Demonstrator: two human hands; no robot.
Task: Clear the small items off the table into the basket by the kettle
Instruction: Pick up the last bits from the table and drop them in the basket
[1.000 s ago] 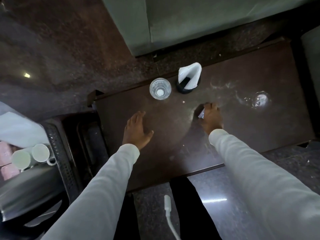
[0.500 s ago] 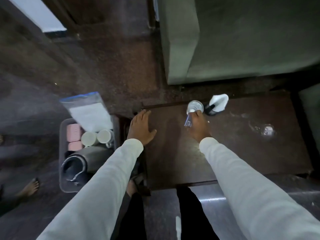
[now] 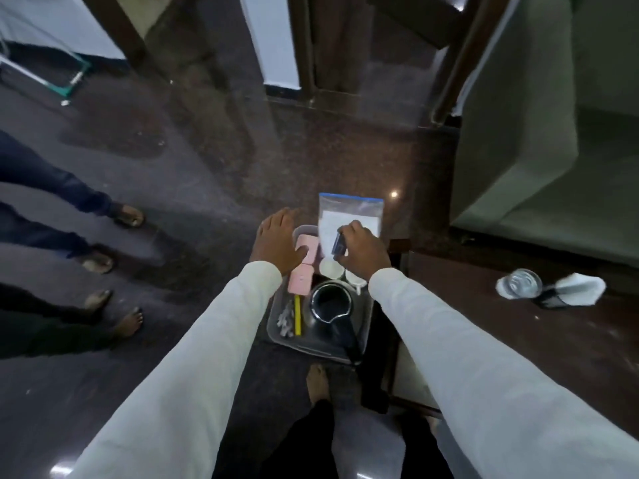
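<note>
A clear plastic basket (image 3: 281, 337) sits on the floor left of the dark table (image 3: 518, 340). It holds a steel kettle (image 3: 330, 302), two white cups (image 3: 330, 267), pink boxes (image 3: 301, 283), a yellow stick and small sachets. My right hand (image 3: 363, 250) hovers over the basket's far end, fingers closed on a small dark sachet (image 3: 339, 244). My left hand (image 3: 278, 240) hangs flat and empty above the basket's far left corner. A drinking glass (image 3: 520, 283) and a black holder with a white napkin (image 3: 574, 290) remain on the table.
A zip bag with white contents (image 3: 349, 216) leans at the basket's far end. A green sofa (image 3: 539, 133) stands at the right. Other people's feet (image 3: 128, 216) are on the floor at the left. My own bare foot (image 3: 318, 382) is just below the basket.
My right hand picked a small sachet off the table and carried it left over the basket. My left hand left the tabletop and moved over the basket too. The view swung left.
</note>
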